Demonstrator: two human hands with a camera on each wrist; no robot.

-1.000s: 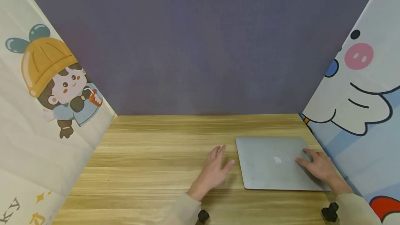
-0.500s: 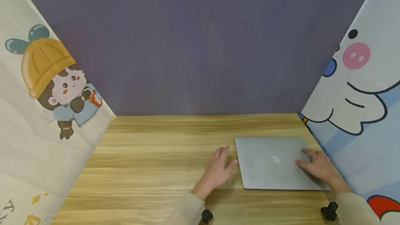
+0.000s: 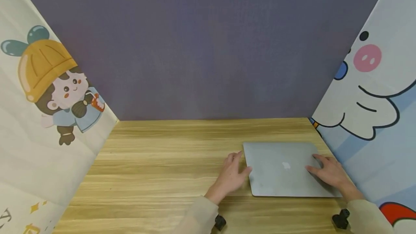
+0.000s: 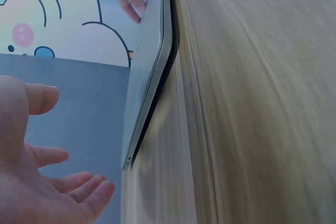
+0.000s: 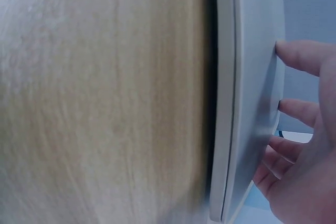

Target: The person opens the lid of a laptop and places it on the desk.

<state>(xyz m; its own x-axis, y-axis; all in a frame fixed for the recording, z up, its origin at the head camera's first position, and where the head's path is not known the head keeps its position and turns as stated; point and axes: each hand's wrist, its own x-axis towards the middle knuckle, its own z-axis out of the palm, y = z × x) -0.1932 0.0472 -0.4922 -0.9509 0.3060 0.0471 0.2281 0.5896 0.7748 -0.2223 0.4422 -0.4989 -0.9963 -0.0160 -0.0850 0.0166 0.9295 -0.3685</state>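
While the head view shows the whole of a closed, flat, silver-grey metal laptop [image 3: 276,180] lying at the right part of a pale wood-grain tabletop [image 3: 156,169], the wrist views look along its edges. Only the head view shows in full the white apple-shaped logo [image 3: 286,165] on the lid, nearly midway along it.

The right hand [image 3: 332,172] rests over the laptop's right side, its fingers relaxed and parted rather than curled round anything. The right wrist view adds that the tips of the thumb and forefinger touch the lid, while the other fingers reach toward the far side, partly out of sight behind it.

The left hand [image 3: 230,176] is open, fingers spread, beside the laptop's left edge. From above, its thumb overlaps that edge; the left wrist view shows the hand apart from it. That same view reveals small dark marks on the slim side edge, too small to make out.

Beige sleeves [image 3: 196,216] cover both forearms. Behind the tabletop stands a plain grey-purple backdrop [image 3: 208,46], with a cream cartoon-printed sheet [image 3: 29,169] at left and a white-and-blue one [image 3: 386,158] at right.
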